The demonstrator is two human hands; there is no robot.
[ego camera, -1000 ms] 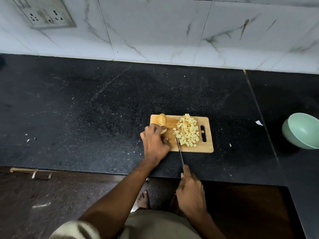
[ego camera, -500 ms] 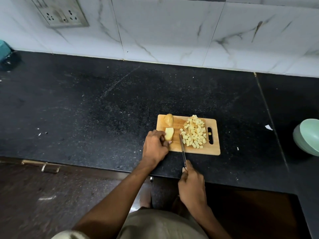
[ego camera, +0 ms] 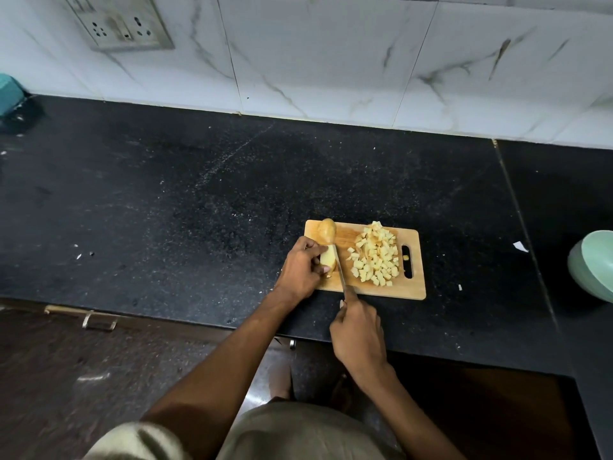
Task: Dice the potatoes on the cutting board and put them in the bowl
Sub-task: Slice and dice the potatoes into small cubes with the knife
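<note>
- The right hand (ego camera: pixel 358 330), nearest the body at the counter's front edge, is wrapped round the knife (ego camera: pixel 340 272) handle. Half a second ago the blade lay between the potato piece and the dice; now it lies against that piece's right side, tip pointing away.
- The left hand (ego camera: pixel 303 268) pinches the potato piece (ego camera: pixel 327 258) between thumb and fingers. Before, it was only steadying the piece flat; now it holds the piece set up for cutting, so a fresh cut looks about to begin.
- The wooden cutting board (ego camera: pixel 411 288) carries a heap of diced potato (ego camera: pixel 374 258) on its right half, beside the handle slot.
- A second, uncut potato half (ego camera: pixel 326 230) sits at the board's far left corner, so dicing is probably past halfway.
- The pale green bowl (ego camera: pixel 593 263) stands well apart at the right edge; none of the dice look to have reached it yet.
- Farthest back, a socket plate (ego camera: pixel 122 23) on the marble-tiled wall.
</note>
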